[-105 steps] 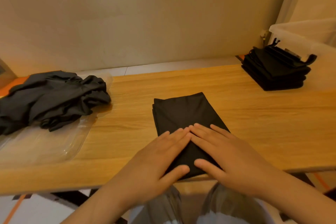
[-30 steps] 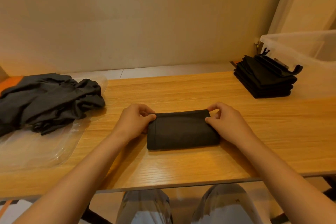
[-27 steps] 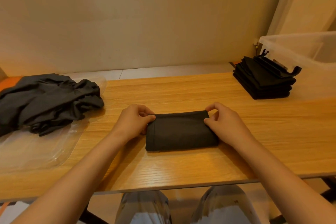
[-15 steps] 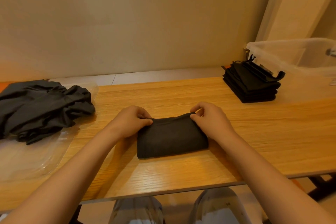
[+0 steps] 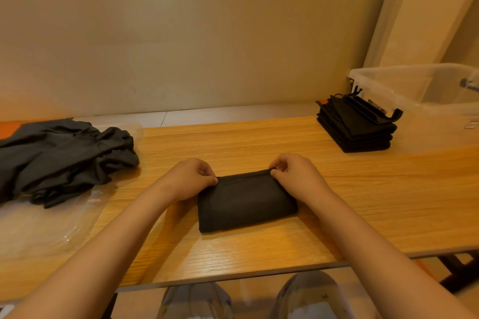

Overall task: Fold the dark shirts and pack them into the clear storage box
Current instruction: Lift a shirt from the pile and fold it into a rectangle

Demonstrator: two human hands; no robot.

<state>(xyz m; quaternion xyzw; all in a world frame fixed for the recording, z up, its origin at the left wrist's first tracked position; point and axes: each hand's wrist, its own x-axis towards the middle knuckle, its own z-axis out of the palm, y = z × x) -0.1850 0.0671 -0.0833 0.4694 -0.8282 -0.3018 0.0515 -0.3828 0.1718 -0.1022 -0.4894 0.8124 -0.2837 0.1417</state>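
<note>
Shirt [image 5: 246, 202], folded small, lies centre frame on table [image 5: 259, 142]. Left hand [image 5: 189, 179] and right hand [image 5: 295, 176] pinch its far corners, probably to lift it flat. Bare wood runs right to folded stack [image 5: 357, 129] beside clear storage box [image 5: 427, 93], upper right. The box looks empty, though haze obscures its floor.

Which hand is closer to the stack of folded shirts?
Right. The right hand pinches the half-folded shirt on the side toward the stack; the left hand pinches its other side, farther away.
</note>
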